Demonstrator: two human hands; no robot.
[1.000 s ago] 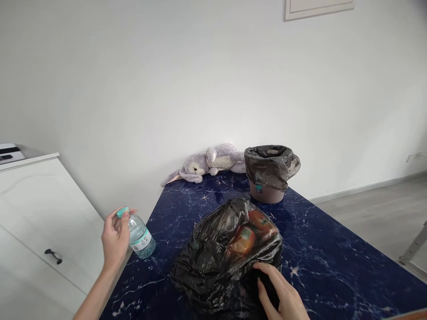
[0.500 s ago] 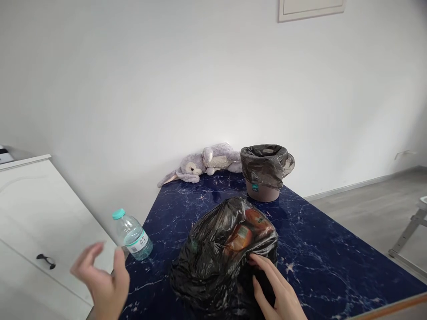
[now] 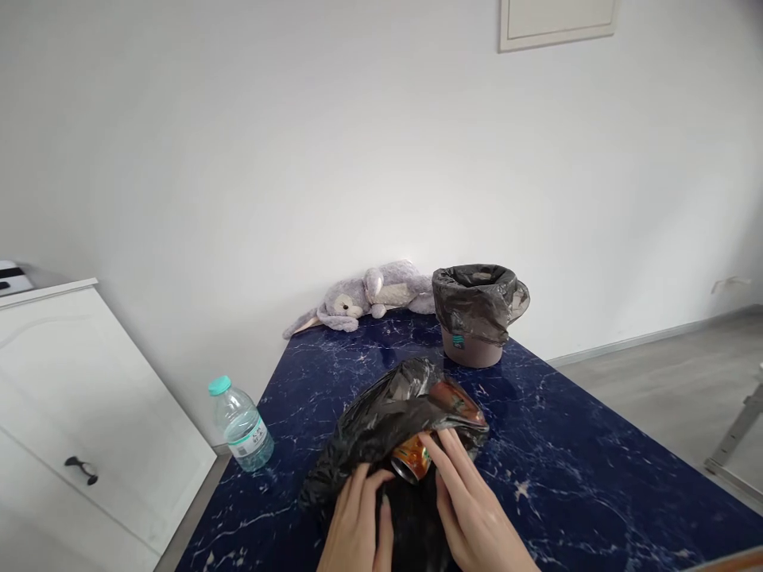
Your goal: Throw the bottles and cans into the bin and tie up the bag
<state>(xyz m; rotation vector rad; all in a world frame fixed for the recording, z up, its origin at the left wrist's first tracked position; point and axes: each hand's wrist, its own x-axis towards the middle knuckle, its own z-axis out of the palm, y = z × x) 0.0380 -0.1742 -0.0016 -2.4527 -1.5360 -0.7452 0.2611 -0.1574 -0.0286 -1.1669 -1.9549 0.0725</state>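
Note:
A crumpled black plastic bag (image 3: 373, 421) lies on the dark blue marbled table with its mouth facing me. An orange drink can (image 3: 410, 461) shows in the opening, and another reddish-orange shape presses against the thin film at the upper right. My left hand (image 3: 358, 520) grips the left part of the bag's mouth, thumb below the bent fingers. At the right side of the mouth, my right hand (image 3: 470, 504) holds the edge, its fingertips touching the can. The inside of the bag is mostly dark and hidden.
A clear bottle with a turquoise cap (image 3: 242, 429) stands at the table's left edge. Further back are a grey plush rabbit (image 3: 369, 295) against the wall and a bin (image 3: 474, 349) lined with a dark bag. A white cabinet (image 3: 89, 413) stands at left.
My left hand has come from beside the bottle to the bag's mouth. The opening is pulled wider, and the can's end is now uncovered. My right hand has shifted slightly up and left.

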